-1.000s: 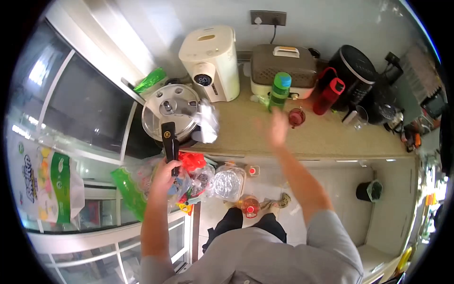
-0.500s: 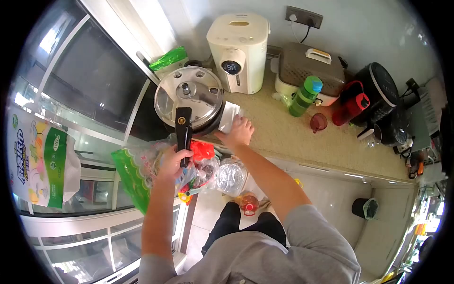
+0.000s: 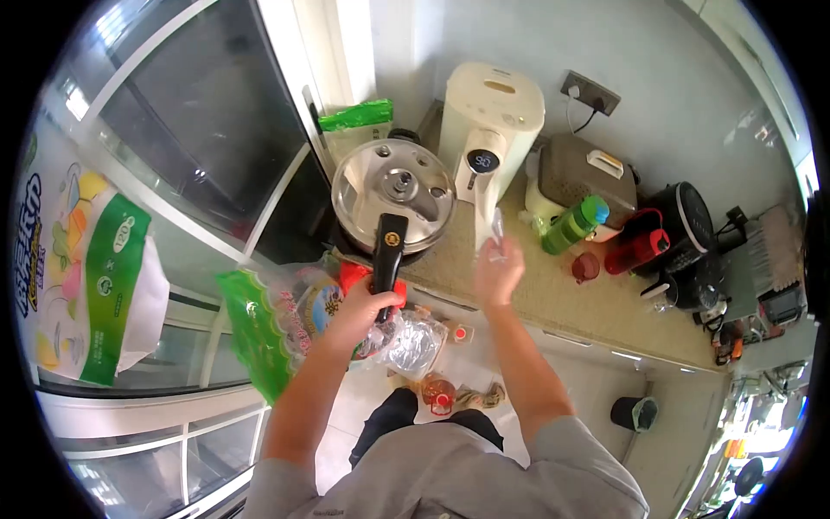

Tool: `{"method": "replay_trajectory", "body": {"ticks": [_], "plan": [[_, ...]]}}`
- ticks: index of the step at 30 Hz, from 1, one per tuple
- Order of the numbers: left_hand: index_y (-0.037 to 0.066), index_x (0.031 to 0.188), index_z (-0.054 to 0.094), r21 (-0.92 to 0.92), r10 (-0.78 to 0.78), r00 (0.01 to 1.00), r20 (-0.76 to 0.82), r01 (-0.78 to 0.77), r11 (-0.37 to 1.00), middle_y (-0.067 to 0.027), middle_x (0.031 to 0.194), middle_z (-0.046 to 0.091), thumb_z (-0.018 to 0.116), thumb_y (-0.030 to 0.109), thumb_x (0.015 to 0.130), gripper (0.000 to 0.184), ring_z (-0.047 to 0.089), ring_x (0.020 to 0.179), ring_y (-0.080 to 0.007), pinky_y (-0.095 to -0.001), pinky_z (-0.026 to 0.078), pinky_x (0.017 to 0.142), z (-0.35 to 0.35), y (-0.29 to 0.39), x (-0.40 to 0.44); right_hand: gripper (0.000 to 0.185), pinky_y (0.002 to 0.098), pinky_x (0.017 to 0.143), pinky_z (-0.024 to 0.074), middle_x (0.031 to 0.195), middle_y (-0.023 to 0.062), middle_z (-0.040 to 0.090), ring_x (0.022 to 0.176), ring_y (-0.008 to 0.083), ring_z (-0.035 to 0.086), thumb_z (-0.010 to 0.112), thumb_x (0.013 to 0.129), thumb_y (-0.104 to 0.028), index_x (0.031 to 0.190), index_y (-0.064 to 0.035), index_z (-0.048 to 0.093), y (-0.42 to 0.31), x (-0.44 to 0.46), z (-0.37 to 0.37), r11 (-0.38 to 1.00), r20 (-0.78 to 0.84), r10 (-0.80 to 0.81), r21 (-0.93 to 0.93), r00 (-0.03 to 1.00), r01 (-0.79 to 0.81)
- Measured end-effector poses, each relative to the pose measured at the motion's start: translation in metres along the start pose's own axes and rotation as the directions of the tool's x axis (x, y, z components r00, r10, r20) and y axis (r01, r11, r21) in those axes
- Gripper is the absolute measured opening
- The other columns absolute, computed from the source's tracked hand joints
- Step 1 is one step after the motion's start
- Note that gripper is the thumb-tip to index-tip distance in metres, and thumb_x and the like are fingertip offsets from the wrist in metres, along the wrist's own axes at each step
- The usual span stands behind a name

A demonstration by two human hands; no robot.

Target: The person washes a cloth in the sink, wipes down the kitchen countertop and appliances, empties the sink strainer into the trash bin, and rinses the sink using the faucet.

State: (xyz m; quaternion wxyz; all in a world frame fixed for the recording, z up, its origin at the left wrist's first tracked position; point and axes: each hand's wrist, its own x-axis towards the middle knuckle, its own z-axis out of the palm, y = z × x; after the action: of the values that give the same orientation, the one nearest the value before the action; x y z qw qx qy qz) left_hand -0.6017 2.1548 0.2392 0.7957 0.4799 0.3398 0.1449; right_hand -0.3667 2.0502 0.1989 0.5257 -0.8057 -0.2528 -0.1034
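My left hand (image 3: 359, 310) is closed round the black handle (image 3: 390, 255) of a pressure cooker. The cooker's shiny steel lid (image 3: 367, 195), with a valve knob at its centre, sits over the dark pot at the counter's left end. My right hand (image 3: 500, 275) is raised at the counter's front, its fingers closed on a thin white and clear plastic packet (image 3: 486, 227). The packet stands upright in front of the cream water dispenser (image 3: 510, 108). Its exact kind cannot be made out.
Plastic bags (image 3: 268, 316) hang below the cooker by the window. A green bottle (image 3: 571, 229), a small reddish cup (image 3: 585, 267), a red bottle (image 3: 635, 253) and a lidded electric cooker (image 3: 579, 177) stand to the right. An oil jug (image 3: 439, 394) is on the floor.
My right hand has lifted the white packet from the counter beside the cooker and moved it toward the dispenser. My left hand stays on the handle. The camera view has shifted.
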Motion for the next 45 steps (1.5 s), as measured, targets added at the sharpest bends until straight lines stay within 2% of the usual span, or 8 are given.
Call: {"method": "replay_trajectory", "body": {"ticks": [4, 6, 9, 13, 22, 28, 35, 45], "plan": [[0.003, 0.089, 0.057, 0.013, 0.033, 0.999, -0.013, -0.033, 0.999, -0.0047, 0.070, 0.058, 0.070, 0.005, 0.075, 0.020, 0.054, 0.054, -0.0133, -0.0281, 0.042, 0.051, 0.001, 0.003, -0.001, 0.029, 0.0432, 0.077, 0.0516, 0.100, 0.0120, 0.065, 0.087, 0.0345, 0.062, 0.069, 0.073, 0.005, 0.100, -0.0042, 0.070, -0.112, 0.031, -0.003, 0.880, -0.125, -0.469, 0.018, 0.874, 0.475], [0.002, 0.089, 0.055, -0.046, 0.029, 0.999, -0.041, -0.031, 0.998, -0.0048, 0.068, 0.056, 0.068, 0.003, 0.074, 0.020, 0.053, 0.053, -0.0137, -0.0297, 0.042, 0.049, -0.001, 0.001, 0.000, 0.026, 0.0426, 0.080, 0.0492, 0.100, 0.0096, 0.065, 0.093, 0.0319, 0.060, 0.067, 0.071, 0.003, 0.096, -0.0059, 0.069, -0.142, 0.039, 0.017, 0.656, 0.033, -0.753, 0.116, 0.657, 0.746], [0.002, 0.090, 0.054, -0.178, 0.028, 0.999, 0.024, -0.023, 0.984, -0.0067, 0.066, 0.055, 0.067, 0.002, 0.075, 0.020, 0.052, 0.051, -0.0159, -0.0310, 0.041, 0.047, -0.012, -0.010, 0.012, 0.017, 0.0434, 0.083, 0.0441, 0.094, 0.0106, 0.064, 0.097, 0.0293, 0.057, 0.065, 0.072, -0.006, 0.089, -0.0059, 0.067, -0.158, 0.035, 0.059, 0.538, 0.280, -0.821, 0.089, 0.497, 0.838], [0.002, 0.091, 0.050, -0.348, 0.002, 0.989, 0.150, 0.051, 0.936, -0.0080, 0.065, 0.054, 0.069, 0.004, 0.077, 0.024, 0.052, 0.048, -0.0184, -0.0344, 0.042, 0.046, -0.014, -0.013, 0.023, 0.032, 0.0473, 0.091, 0.0424, 0.104, 0.0101, 0.066, 0.106, 0.0334, 0.057, 0.066, 0.074, -0.018, 0.105, -0.0090, 0.067, -0.161, 0.035, 0.089, 0.590, 0.585, -0.613, -0.107, 0.531, 0.800], [0.000, 0.093, 0.052, -0.387, -0.039, 0.989, 0.142, 0.092, 0.917, -0.0079, 0.069, 0.058, 0.070, 0.005, 0.077, 0.025, 0.058, 0.052, -0.0192, -0.0343, 0.047, 0.046, -0.007, -0.003, 0.027, 0.077, 0.0530, 0.104, 0.0346, 0.140, 0.0209, 0.047, 0.129, 0.0391, 0.043, 0.075, 0.073, -0.048, 0.132, -0.0027, 0.053, -0.165, 0.016, 0.054, 0.660, 0.594, -0.591, -0.032, 0.546, 0.750], [0.002, 0.104, 0.056, -0.282, -0.064, 0.985, 0.161, 0.109, 0.953, -0.0065, 0.078, 0.061, 0.072, 0.009, 0.078, 0.031, 0.061, 0.062, -0.0165, -0.0356, 0.057, 0.053, -0.010, -0.004, 0.028, 0.077, 0.0554, 0.108, 0.0332, 0.144, 0.0217, 0.040, 0.132, 0.0442, 0.040, 0.085, 0.069, -0.031, 0.132, -0.0027, 0.051, -0.154, -0.002, 0.039, 0.641, 0.360, -0.753, 0.209, 0.551, 0.739], [0.006, 0.119, 0.050, -0.117, -0.027, 0.988, 0.152, 0.045, 0.992, -0.0040, 0.087, 0.062, 0.076, 0.017, 0.080, 0.048, 0.062, 0.070, -0.0149, -0.0344, 0.058, 0.058, -0.006, 0.003, 0.014, 0.076, 0.0562, 0.111, 0.0323, 0.142, 0.0230, 0.041, 0.133, 0.0442, 0.040, 0.082, 0.073, -0.019, 0.137, -0.0029, 0.044, -0.149, -0.002, 0.039, 0.733, 0.332, -0.680, 0.275, 0.654, 0.622], [0.008, 0.130, 0.045, -0.173, -0.049, 0.998, -0.050, 0.039, 0.984, -0.0049, 0.095, 0.061, 0.072, 0.035, 0.088, 0.058, 0.063, 0.077, -0.0164, -0.0359, 0.056, 0.064, -0.010, -0.010, -0.011, 0.072, 0.0607, 0.110, 0.0309, 0.137, 0.0208, 0.045, 0.134, 0.0437, 0.038, 0.086, 0.068, -0.027, 0.128, -0.0047, 0.054, -0.151, 0.008, 0.035, 0.619, 0.368, -0.764, 0.185, 0.530, 0.763]]}}
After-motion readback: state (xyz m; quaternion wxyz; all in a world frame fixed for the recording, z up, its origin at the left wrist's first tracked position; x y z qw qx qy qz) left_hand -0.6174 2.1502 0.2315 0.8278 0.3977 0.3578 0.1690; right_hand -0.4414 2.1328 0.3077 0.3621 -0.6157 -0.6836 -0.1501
